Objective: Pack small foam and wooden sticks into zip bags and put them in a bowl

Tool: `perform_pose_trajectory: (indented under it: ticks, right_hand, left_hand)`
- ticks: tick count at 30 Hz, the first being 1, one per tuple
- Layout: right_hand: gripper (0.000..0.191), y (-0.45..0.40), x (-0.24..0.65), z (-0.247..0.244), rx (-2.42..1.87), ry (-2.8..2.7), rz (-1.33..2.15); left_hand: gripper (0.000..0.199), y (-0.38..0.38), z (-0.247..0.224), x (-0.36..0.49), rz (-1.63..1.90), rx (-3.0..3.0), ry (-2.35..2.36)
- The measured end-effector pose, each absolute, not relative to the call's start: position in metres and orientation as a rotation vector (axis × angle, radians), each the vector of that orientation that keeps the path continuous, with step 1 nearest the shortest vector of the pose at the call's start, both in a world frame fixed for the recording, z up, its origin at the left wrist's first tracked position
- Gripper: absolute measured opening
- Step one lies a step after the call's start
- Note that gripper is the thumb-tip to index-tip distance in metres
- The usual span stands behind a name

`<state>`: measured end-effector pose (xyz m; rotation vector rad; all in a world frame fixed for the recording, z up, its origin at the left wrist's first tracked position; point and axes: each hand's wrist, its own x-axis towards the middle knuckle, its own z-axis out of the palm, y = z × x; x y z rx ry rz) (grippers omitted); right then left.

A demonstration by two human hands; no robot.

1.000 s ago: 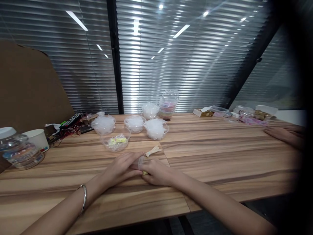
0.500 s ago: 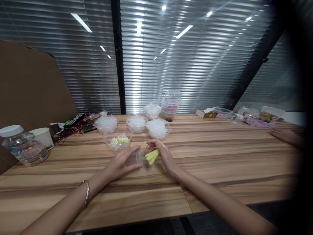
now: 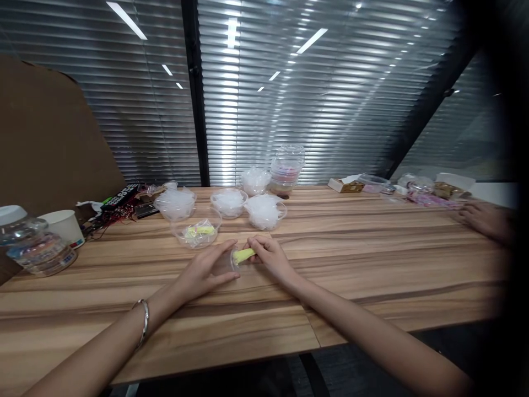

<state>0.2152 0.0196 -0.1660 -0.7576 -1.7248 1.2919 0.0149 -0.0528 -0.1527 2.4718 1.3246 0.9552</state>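
Note:
My left hand [image 3: 210,267] curls around what looks like a small clear plastic bag [image 3: 223,263], thumb and fingers at its edges. The bag's mouth faces right and looks open. My right hand [image 3: 266,256] pinches a bundle of yellow strips [image 3: 244,255], whose left end is at the bag's mouth; I cannot tell how far inside it reaches. Just beyond my left hand stands a clear bowl [image 3: 177,234] with clear plastic and yellow pieces [image 3: 201,230] in it.
Several clear bowls of translucent white material [image 3: 264,211] stand behind. Stacked clear containers [image 3: 287,171] are by the blinds. A jar [image 3: 39,251], a paper cup [image 3: 64,227] and wires [image 3: 111,212] lie left. Another person's hand [image 3: 481,218] rests at right, near boxes [image 3: 346,184].
My right hand has turned and brought the yellow bundle left to the bag's mouth, its fingers now pinching closer. The left hand keeps its hold. The view has tilted slightly downward.

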Motion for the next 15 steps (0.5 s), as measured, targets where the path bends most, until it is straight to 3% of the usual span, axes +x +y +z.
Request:
perform_pose_trajectory:
  ticks: [8, 15]
  right_hand:
    - [0.025, 0.017, 0.218, -0.163, -0.734, -1.798, 0.912]
    - [0.023, 0.011, 0.216, -0.161, -0.632, -1.652, 1.198]
  left_hand:
    - [0.063, -0.054, -0.150, 0.017, 0.978, 2.470, 1.336]
    - [0.063, -0.054, -0.150, 0.018, 1.041, 2.395, 1.349]
